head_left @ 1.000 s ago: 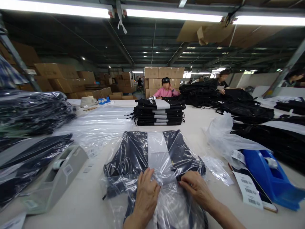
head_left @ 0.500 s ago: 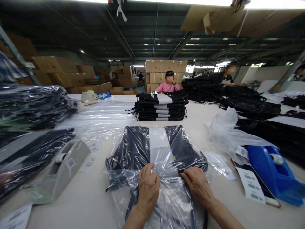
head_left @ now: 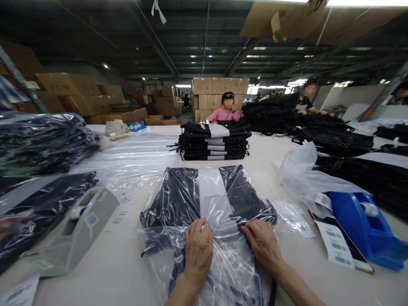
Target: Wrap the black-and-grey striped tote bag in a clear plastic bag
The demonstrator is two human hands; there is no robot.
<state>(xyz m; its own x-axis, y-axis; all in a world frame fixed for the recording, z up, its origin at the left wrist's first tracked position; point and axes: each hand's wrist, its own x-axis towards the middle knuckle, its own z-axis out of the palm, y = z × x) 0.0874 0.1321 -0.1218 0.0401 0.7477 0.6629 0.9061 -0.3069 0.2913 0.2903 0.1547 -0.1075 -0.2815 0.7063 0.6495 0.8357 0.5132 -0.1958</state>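
- Your left hand [head_left: 197, 248] lies flat, palm down, on the clear bag [head_left: 208, 238], fingers together and pressing the film, gripping nothing.
- Your right hand [head_left: 263, 243] rests on the same bag just to the right, fingers bent at the dark garment [head_left: 181, 197] inside; whether they pinch the film is hard to tell from this angle.
- The garment, with a pale strip [head_left: 208, 191] down its middle, sits inside the bag, on the table [head_left: 105, 272] right in front of you.
- Left of the bag stands a grey tape dispenser [head_left: 78, 231], near it but not touching.
- Right of the bag lie barcode labels [head_left: 334, 246], and beyond them a blue tape dispenser [head_left: 363, 229].
- Behind the bag sits a stack [head_left: 214, 144] of folded dark garments, well apart from it.
- Far left of the bag are bagged garments [head_left: 44, 142] in a heap.
- Beyond the stack sits a person in pink [head_left: 227, 112].
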